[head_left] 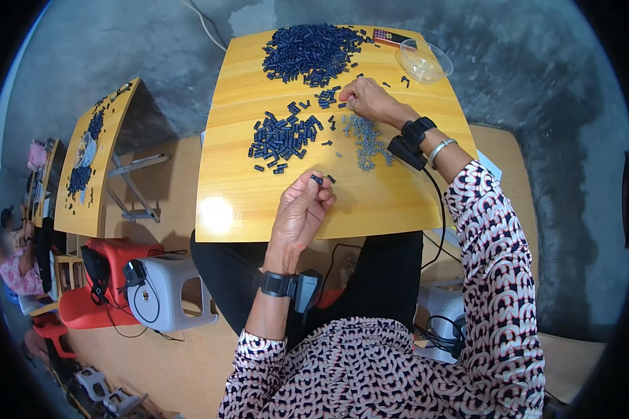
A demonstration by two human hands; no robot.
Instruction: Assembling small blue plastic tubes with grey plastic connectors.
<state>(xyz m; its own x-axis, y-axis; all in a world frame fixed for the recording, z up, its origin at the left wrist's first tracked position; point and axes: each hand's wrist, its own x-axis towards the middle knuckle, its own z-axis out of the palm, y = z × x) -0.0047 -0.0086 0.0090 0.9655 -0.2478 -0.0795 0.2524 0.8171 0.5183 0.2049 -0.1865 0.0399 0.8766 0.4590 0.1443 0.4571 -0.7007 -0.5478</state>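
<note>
Near the table's front edge, my left hand (302, 211) is closed, pinching a small dark blue plastic piece (317, 179) between thumb and forefinger. Farther off, my right hand (372, 99) reaches over the table with its fingertips pressed together beside a little cluster of dark blue pieces (326, 97). Whatever those fingertips may hold is too small to make out. Small grey parts (367, 142) lie scattered just below the right hand. To the left of them is a loose heap of short dark blue pieces (284, 138).
A large pile of dark blue pieces (311, 52) covers the table's far side. A clear plastic bowl (425, 64) and a dark flat box (394, 38) occupy the far right corner. Leftward stand another table (115, 143), a grey stool (166, 295) and a seated person (22, 269).
</note>
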